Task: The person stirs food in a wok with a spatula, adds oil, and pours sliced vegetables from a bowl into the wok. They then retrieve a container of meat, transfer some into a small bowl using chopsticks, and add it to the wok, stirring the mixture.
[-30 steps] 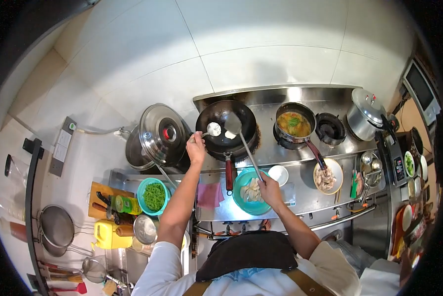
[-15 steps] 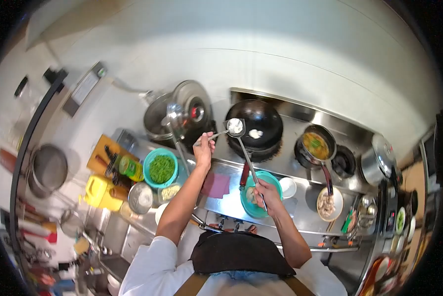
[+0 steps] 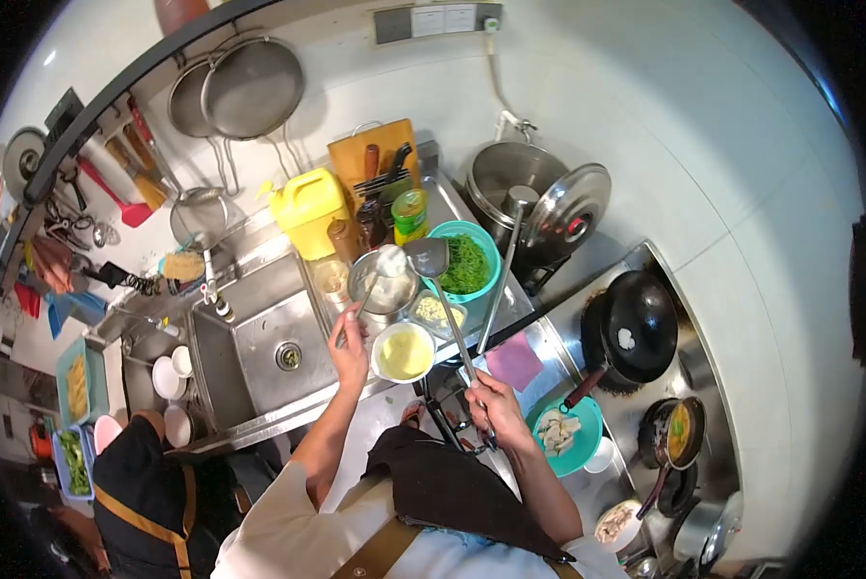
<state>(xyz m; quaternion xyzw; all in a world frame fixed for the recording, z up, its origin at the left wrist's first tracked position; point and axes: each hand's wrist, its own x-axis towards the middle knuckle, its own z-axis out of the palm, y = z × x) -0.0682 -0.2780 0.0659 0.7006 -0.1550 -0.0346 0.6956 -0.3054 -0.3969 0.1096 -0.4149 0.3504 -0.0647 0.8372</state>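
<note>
My left hand (image 3: 350,349) is closed round the thin handle of a spoon (image 3: 391,261), whose bowl carries a white lump above a metal bowl (image 3: 385,289) of white stuff. The long handle of a dark-headed spatula (image 3: 427,257) is gripped in my right hand (image 3: 494,400); its head is beside the spoon. Below them sit a white bowl of yellow liquid (image 3: 404,354) and a small container of chopped pale bits (image 3: 435,313). A teal bowl of chopped greens (image 3: 465,262) stands to the right. One white lump (image 3: 626,339) lies in the black wok (image 3: 640,328).
A sink (image 3: 259,338) lies left, with a yellow jug (image 3: 309,212) and green-labelled bottle (image 3: 410,216) behind. A large pot (image 3: 515,183) stands beyond the greens. At right are a teal bowl of pale pieces (image 3: 587,434) and a soup pan (image 3: 684,431). A co-worker (image 3: 148,492) is at lower left.
The view has swung left toward the sink. Both hands, with the spoon and spatula, have moved from over the wok to the bowls on the left.
</note>
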